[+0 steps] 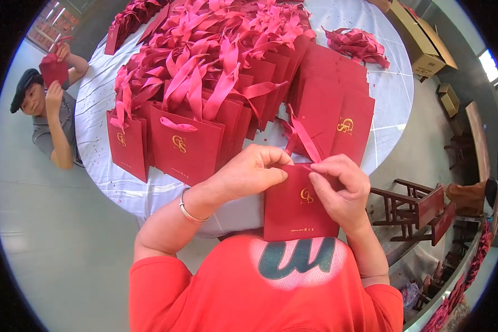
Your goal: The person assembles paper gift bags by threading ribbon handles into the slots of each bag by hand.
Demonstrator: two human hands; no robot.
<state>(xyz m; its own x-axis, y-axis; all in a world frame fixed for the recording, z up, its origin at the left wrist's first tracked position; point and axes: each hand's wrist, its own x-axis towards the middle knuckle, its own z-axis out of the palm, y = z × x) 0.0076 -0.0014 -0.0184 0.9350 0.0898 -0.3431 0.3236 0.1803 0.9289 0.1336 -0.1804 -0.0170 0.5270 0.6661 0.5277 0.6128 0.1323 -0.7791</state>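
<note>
A small dark red paper gift bag (293, 207) with a gold emblem stands upright against my chest at the table's near edge. My left hand (260, 170) pinches the bag's top edge near its left corner. At the right part of that edge, my right hand (342, 185) has thumb and forefinger closed on the pink ribbon handle (306, 138), which rises from the bag in a loop. Where the ribbon meets the bag is partly hidden by my fingers. Just beyond lie flat red bags (332, 91) without visible handles, overlapping in a stack.
Many finished-looking ribboned bags (185, 141) crowd the round table's white cloth (390, 110). A heap of loose ribbons (357, 44) lies at the far right. Across on the left, a person (52, 110) holds up a red bag. Cardboard boxes (420, 44) and wooden stools (418, 210) stand right.
</note>
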